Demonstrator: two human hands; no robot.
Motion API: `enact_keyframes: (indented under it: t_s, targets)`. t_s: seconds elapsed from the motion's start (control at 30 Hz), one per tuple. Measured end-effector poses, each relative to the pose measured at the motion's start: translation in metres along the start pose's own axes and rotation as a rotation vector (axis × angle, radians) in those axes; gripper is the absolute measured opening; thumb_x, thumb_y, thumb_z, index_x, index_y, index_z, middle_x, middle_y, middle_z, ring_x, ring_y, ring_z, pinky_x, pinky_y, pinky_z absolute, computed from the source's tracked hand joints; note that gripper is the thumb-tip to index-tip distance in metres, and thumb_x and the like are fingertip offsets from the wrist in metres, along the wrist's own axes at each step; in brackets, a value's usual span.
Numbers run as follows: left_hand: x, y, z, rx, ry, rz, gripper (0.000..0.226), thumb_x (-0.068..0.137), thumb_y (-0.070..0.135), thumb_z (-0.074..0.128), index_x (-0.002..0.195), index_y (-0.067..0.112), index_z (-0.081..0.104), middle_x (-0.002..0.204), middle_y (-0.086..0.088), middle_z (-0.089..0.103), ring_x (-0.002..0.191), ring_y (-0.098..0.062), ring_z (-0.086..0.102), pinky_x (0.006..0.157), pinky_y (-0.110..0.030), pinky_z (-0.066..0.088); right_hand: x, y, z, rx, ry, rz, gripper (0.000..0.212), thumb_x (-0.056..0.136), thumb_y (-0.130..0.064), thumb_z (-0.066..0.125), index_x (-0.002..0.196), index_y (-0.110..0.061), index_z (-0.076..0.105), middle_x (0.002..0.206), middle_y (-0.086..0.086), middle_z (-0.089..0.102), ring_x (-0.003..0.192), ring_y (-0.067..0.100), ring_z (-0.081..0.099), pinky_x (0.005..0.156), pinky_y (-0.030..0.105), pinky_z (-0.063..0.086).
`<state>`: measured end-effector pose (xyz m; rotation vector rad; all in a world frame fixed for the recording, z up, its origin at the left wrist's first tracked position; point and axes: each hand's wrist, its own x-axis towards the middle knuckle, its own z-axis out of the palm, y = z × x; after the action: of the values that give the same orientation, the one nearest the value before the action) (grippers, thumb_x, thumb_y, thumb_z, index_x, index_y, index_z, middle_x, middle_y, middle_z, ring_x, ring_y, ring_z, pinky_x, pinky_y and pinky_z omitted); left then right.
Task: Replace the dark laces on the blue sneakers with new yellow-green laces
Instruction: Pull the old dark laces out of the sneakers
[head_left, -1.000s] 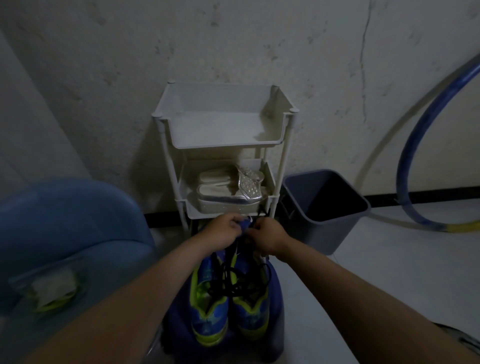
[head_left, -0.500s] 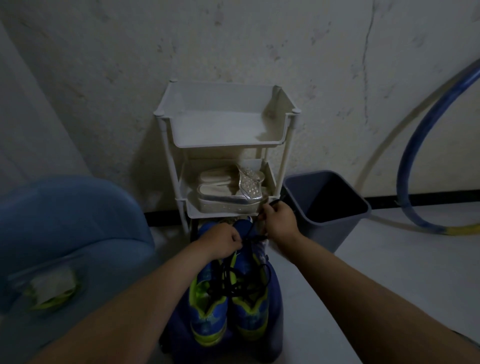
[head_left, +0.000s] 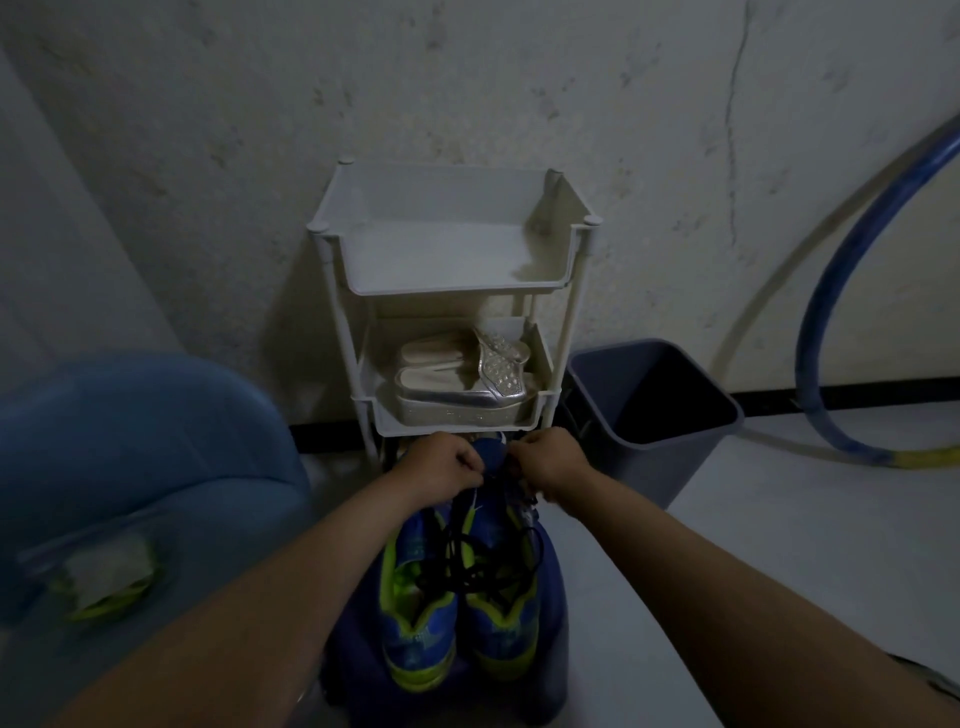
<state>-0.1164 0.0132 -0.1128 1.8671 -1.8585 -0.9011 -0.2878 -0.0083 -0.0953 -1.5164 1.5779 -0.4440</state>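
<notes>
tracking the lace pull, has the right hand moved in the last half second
Yes. The right hand has dropped from the white rack's right front post, down beside the left hand.

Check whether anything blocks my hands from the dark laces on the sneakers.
Nothing visible does. The left hand and right hand are at the far end of the sneakers, fingers curled on the laces; loose lengths lie across the shoes. The rack stands just beyond.

Right hand (head_left: 550, 462) (dark lace (head_left: 467, 564) in grip) back beside left hand (head_left: 441, 465).
</notes>
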Motion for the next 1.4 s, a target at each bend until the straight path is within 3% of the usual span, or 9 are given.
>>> enact_keyframes:
  t_s: [0.1,0.23,0.33,0.57,0.77,1.03,1.13,1.27,1.4]
  targets:
    - [0.0,-0.004,-0.001,0.069,0.001,-0.021,0.019,0.083,0.014,0.07,0.079,0.033,0.067,0.081,0.01,0.066,0.083,-0.012,0.066,0.073,-0.021,0.05,0.005,0.008,-0.01,-0.168,0.016,0.057,0.027,0.093,-0.02,0.052,0.098,0.001,0.069,0.1,0.017,0.07,0.082,0.025,0.064,0.077,0.038,0.054]
    - [0.003,-0.002,-0.001,0.215,0.032,0.037,0.021,0.089,0.017,0.062,0.105,0.027,0.072,0.104,0.004,0.068,0.097,-0.013,0.063,0.088,-0.03,0.052,-0.005,0.02,-0.015,-0.363,0.054,0.117,0.042,0.09,-0.036,0.058,0.117,-0.004,0.057,0.117,0.015,0.06,0.099,0.028,0.061,0.08,0.037,0.049]
    - [0.005,0.003,0.002,0.301,0.019,0.098,0.024,0.092,0.022,0.061,0.113,0.026,0.071,0.116,0.003,0.064,0.106,-0.015,0.06,0.094,-0.035,0.051,-0.006,0.024,-0.011,-0.479,0.101,0.015,0.052,0.092,-0.032,0.059,0.133,-0.008,0.039,0.134,0.02,0.039,0.113,0.038,0.055,0.088,0.04,0.046]
    - [0.01,0.006,0.016,0.435,-0.038,0.153,0.022,0.088,0.03,0.062,0.108,0.033,0.072,0.116,0.0,0.065,0.107,-0.021,0.06,0.086,-0.036,0.052,0.004,0.018,0.003,-0.44,-0.094,-0.106,0.026,0.087,-0.028,0.064,0.112,-0.021,0.065,0.109,0.004,0.067,0.098,0.021,0.065,0.083,0.035,0.056]
    - [0.015,0.007,0.018,0.525,0.044,0.185,0.016,0.088,0.029,0.064,0.1,0.031,0.074,0.108,0.001,0.064,0.102,-0.021,0.06,0.076,-0.029,0.045,0.012,0.017,0.007,-0.48,-0.086,-0.134,0.038,0.091,-0.022,0.062,0.129,-0.022,0.058,0.123,0.006,0.061,0.111,0.023,0.06,0.093,0.037,0.052]
    - [0.014,0.003,0.016,0.395,-0.031,0.155,0.014,0.091,0.026,0.058,0.083,0.024,0.069,0.093,0.002,0.064,0.086,-0.018,0.061,0.07,-0.031,0.05,0.016,0.025,0.002,-0.535,0.027,-0.109,0.024,0.091,-0.021,0.06,0.114,-0.021,0.066,0.117,0.006,0.065,0.097,0.023,0.065,0.078,0.034,0.056]
    - [0.014,0.005,0.017,0.265,-0.031,0.059,0.013,0.095,0.019,0.051,0.088,0.016,0.062,0.095,-0.004,0.066,0.087,-0.02,0.06,0.073,-0.032,0.048,0.014,0.022,0.006,-0.413,-0.05,-0.161,0.035,0.095,-0.03,0.054,0.13,-0.031,0.058,0.124,0.002,0.062,0.102,0.02,0.064,0.08,0.031,0.054]
    - [0.013,0.004,0.015,0.155,-0.039,0.005,0.013,0.097,0.018,0.049,0.091,0.014,0.059,0.098,-0.006,0.065,0.085,-0.017,0.056,0.072,-0.028,0.04,0.015,0.023,0.011,-0.435,-0.171,-0.167,0.03,0.093,-0.032,0.06,0.123,-0.032,0.063,0.122,-0.001,0.063,0.109,0.016,0.059,0.094,0.034,0.05]
    - [0.012,0.004,0.014,0.149,-0.074,0.031,0.007,0.093,0.019,0.057,0.093,0.016,0.063,0.097,-0.003,0.067,0.09,-0.019,0.061,0.076,-0.03,0.047,0.016,0.025,0.01,-0.437,-0.168,-0.161,0.036,0.086,-0.04,0.068,0.121,-0.033,0.064,0.118,-0.004,0.063,0.107,0.015,0.06,0.091,0.033,0.052]
